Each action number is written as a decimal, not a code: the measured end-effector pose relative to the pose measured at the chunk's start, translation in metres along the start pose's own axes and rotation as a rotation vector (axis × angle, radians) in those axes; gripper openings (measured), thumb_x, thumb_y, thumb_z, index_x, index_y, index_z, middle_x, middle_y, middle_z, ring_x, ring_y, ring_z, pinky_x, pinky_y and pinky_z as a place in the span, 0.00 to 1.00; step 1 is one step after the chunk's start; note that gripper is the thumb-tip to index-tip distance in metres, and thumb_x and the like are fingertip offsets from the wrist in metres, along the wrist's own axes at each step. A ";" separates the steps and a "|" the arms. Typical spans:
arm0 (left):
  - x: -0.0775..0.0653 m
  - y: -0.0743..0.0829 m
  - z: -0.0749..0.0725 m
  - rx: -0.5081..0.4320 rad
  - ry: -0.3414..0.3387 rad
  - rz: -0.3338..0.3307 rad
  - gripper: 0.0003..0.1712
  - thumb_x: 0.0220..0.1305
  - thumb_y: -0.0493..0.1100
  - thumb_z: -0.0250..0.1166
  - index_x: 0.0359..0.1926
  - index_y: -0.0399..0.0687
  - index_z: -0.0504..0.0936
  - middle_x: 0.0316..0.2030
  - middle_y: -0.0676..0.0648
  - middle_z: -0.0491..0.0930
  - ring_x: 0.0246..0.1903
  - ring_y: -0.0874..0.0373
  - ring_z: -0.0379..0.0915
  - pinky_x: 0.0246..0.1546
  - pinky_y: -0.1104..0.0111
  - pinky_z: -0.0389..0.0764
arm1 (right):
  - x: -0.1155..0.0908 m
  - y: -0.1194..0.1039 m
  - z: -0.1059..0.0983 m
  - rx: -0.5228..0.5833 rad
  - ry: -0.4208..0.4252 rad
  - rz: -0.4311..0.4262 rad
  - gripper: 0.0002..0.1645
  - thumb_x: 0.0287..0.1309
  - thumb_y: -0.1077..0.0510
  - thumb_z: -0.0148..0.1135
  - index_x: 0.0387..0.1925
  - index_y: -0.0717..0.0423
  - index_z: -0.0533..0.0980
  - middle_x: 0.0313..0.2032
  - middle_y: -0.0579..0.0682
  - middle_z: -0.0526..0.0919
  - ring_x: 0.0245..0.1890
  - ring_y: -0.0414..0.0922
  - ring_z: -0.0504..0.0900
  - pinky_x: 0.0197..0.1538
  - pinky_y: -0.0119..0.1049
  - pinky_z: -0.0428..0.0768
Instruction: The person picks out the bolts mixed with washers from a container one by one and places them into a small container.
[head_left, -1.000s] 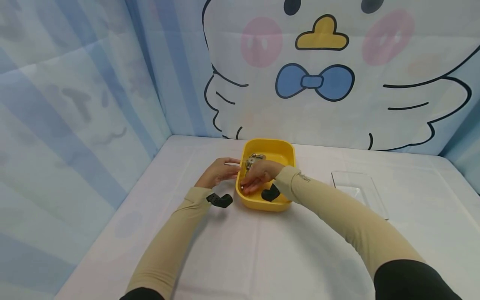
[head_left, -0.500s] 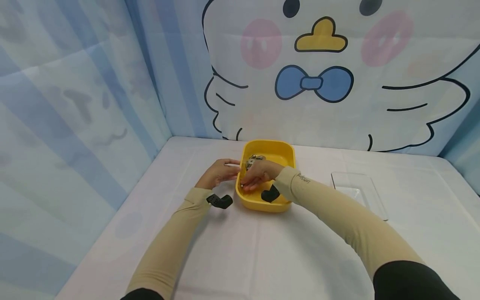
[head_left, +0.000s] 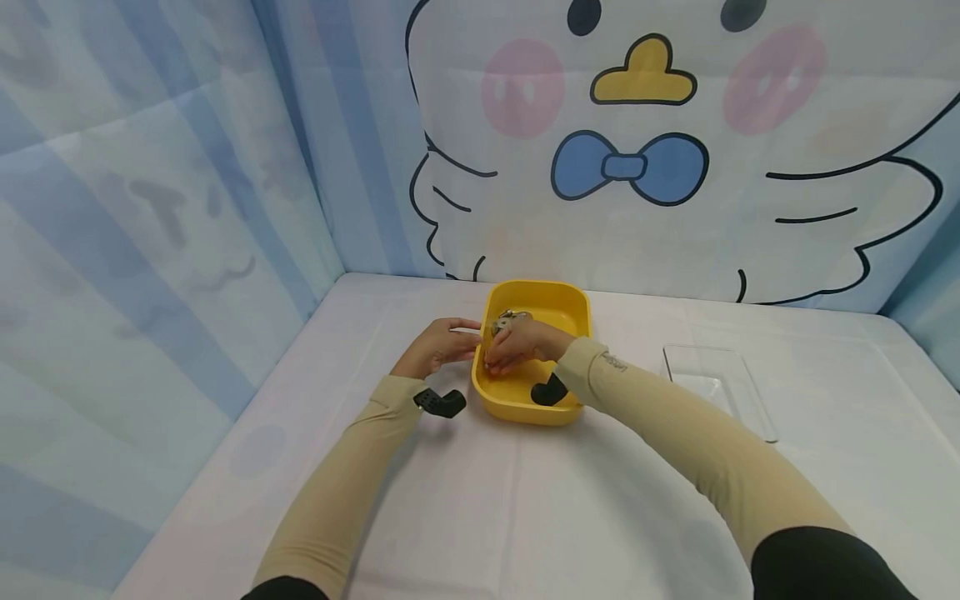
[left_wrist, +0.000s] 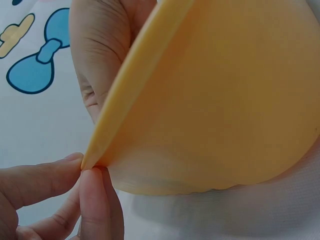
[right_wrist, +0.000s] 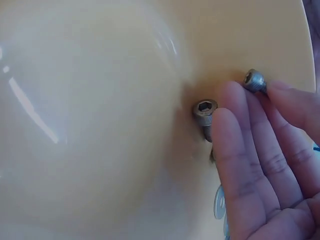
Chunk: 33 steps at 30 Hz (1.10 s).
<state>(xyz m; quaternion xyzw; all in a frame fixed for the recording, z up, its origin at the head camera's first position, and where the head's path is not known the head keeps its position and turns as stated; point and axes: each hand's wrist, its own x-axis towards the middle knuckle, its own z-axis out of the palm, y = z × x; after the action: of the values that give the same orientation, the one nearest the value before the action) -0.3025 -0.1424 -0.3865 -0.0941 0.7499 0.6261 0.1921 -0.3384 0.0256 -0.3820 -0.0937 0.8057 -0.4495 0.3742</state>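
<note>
The yellow tray (head_left: 528,410) sits near the back of the table. At its left rim, my left hand (head_left: 438,346) pinches the edge between thumb and finger, as the left wrist view shows. Inside, low against the left wall, is my right hand (head_left: 521,343). In the right wrist view it pinches a small socket head screw (right_wrist: 255,81) between thumb and fingers. A second socket head screw (right_wrist: 204,113) lies beside the fingertips. Flat metal washers (right_wrist: 219,202) show partly behind the hand. More metal hardware (head_left: 510,317) lies near the tray's left wall, partly covered by the right hand.
A clear plastic tray or lid (head_left: 720,387) lies on the white cloth to the right, beyond the right forearm. A printed curtain (head_left: 630,233) hangs behind the table, and another (head_left: 165,250) hangs along the left side.
My right hand has shifted slightly to the right and up within the tray. The left hand stays at the rim, and the tray has not visibly moved.
</note>
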 end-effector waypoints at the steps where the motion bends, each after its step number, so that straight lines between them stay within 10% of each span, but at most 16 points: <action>1: 0.000 0.000 0.000 0.001 -0.001 0.002 0.27 0.62 0.36 0.61 0.62 0.41 0.69 0.56 0.37 0.75 0.42 0.58 0.77 0.52 0.67 0.78 | 0.000 0.000 0.000 -0.004 0.007 -0.014 0.12 0.58 0.63 0.62 0.43 0.66 0.80 0.32 0.53 0.86 0.30 0.42 0.85 0.43 0.34 0.84; 14: 0.000 0.000 0.000 -0.007 0.005 -0.009 0.27 0.62 0.36 0.62 0.63 0.42 0.69 0.56 0.37 0.75 0.48 0.54 0.78 0.52 0.68 0.78 | 0.000 0.008 -0.004 -0.009 0.076 -0.190 0.14 0.57 0.64 0.62 0.45 0.65 0.80 0.41 0.57 0.85 0.37 0.43 0.85 0.48 0.37 0.82; 33: -0.001 0.000 0.001 -0.007 0.008 0.002 0.26 0.62 0.37 0.62 0.62 0.42 0.70 0.56 0.39 0.75 0.46 0.56 0.78 0.51 0.68 0.79 | 0.008 0.008 0.004 0.193 0.333 -0.181 0.16 0.58 0.61 0.62 0.48 0.64 0.80 0.48 0.60 0.82 0.43 0.49 0.84 0.53 0.42 0.80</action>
<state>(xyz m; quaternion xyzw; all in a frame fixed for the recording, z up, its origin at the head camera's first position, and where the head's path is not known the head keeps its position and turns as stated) -0.3010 -0.1415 -0.3863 -0.0966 0.7486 0.6283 0.1883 -0.3399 0.0234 -0.3941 -0.0540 0.7980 -0.5656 0.2012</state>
